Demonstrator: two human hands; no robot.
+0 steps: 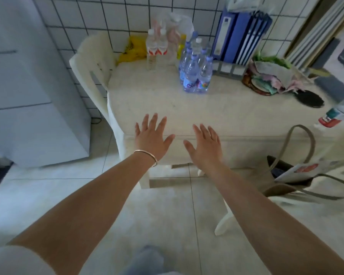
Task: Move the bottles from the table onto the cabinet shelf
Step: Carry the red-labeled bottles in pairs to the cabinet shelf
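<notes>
Several blue-capped water bottles (196, 73) stand clustered at the back middle of the white table (147, 96). Two clear bottles with red-and-white labels (157, 49) stand behind them to the left, near the tiled wall. Another bottle with a red label (335, 114) lies at the table's right edge. My left hand (152, 136) and my right hand (205, 144) hover side by side over the table's near edge, fingers spread and straight, holding nothing. Both are well short of the bottles. No cabinet shelf can be made out for certain.
A white cabinet or fridge (28, 86) stands at the left. A white chair (91, 64) sits at the table's left end. Blue binders (240, 34), a cloth-filled basket (270, 78) and a black hairbrush (310, 99) occupy the back right. A tote bag (290, 175) hangs at the right front.
</notes>
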